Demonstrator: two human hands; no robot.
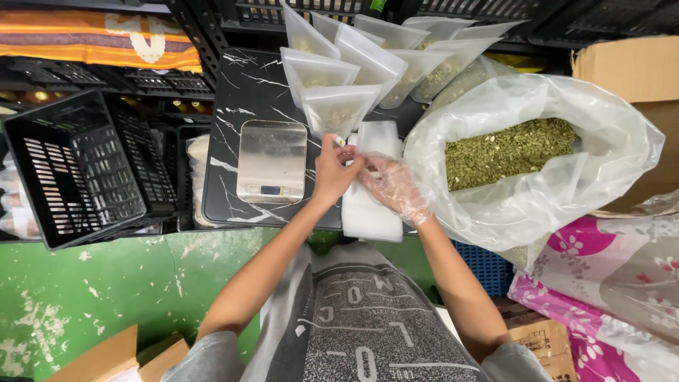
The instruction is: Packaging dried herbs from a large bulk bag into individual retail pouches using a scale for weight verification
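A stack of white pouches (368,205) is being pinched by the bare left hand (332,173) and gloved right hand (392,185), beside the scale (272,161).

The person wears a grey short-sleeved shirt (368,318) with a darker speckled panel down the front, printed with pale letters, lines and arcs. Both forearms are bare below the sleeves. The right hand (393,187) is covered by a thin, clear, crinkled plastic glove (403,198) that ends at the wrist, while the left hand (332,173) is bare.
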